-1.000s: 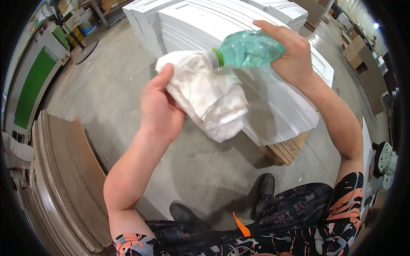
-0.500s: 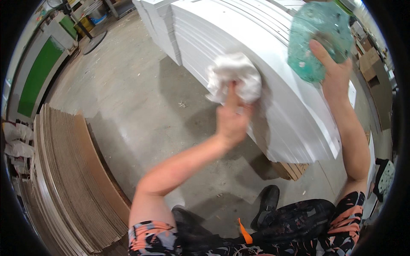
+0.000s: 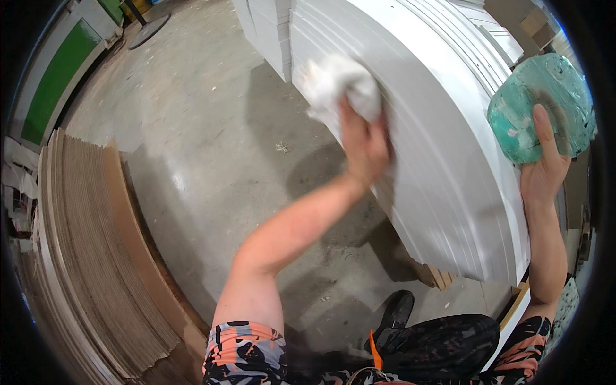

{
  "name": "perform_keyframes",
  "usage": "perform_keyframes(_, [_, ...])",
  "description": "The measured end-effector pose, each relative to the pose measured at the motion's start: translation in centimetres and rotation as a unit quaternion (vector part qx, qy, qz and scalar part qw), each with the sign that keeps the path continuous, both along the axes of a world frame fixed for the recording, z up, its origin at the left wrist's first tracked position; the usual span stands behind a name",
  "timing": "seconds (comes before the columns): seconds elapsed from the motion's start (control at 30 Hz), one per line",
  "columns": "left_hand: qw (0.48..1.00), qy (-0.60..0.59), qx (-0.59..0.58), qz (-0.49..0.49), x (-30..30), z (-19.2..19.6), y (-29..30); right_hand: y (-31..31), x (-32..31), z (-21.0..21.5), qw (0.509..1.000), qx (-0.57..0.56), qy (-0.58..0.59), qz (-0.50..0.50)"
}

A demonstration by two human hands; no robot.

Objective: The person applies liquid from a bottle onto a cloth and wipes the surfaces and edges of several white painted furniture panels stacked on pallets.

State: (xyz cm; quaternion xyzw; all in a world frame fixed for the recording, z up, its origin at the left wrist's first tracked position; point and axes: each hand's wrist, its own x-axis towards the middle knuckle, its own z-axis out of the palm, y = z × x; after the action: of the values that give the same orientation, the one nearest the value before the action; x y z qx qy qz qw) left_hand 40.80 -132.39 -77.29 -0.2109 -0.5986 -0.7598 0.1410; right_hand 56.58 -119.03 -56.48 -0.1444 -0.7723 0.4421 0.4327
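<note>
A crumpled white rag (image 3: 343,83) is bunched in my left hand (image 3: 367,144), whose fingers press it against the side of a stack of white panels (image 3: 436,173). The rag and fingertips are smeared by motion. My right hand (image 3: 545,163) grips a translucent green plastic bottle (image 3: 523,122) above the right side of the stack, thumb laid along it. The bottle's wall is speckled with small marks, and its neck does not show now.
On the left stands a tall stack of brown cardboard sheets (image 3: 106,256). Wooden supports (image 3: 436,277) show under the white panels. A green and white machine (image 3: 61,77) is at the far left, near a round black base (image 3: 149,32). My shoe (image 3: 396,311) rests on the concrete floor (image 3: 212,167).
My view has shifted, so the panels sit further right. My left hand has moved the rag along the panel edges. The bottle has tilted, taking its neck out of sight.
</note>
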Motion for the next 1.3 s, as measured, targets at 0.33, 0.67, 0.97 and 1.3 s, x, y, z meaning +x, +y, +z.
perform_keyframes(0.33, [0.979,-0.199,0.037,-0.014,-8.7,1.7,-2.2,-0.7,-1.1,-0.2,0.999,-0.005,0.001,0.054])
perform_keyframes(0.67, [0.959,-0.227,-0.146,-0.086,4.1,-4.4,-2.4,1.6,1.0,-0.2,0.999,0.02,-0.014,0.039])
perform_keyframes(0.97, [0.952,-0.218,-0.203,-0.072,6.3,-4.0,-4.1,0.5,-0.1,-0.3,0.998,-0.05,-0.003,0.04])
perform_keyframes(1.3, [0.957,-0.239,-0.159,-0.036,1.7,-1.8,-4.6,-6.0,-3.4,-0.7,0.998,-0.024,0.046,0.031])
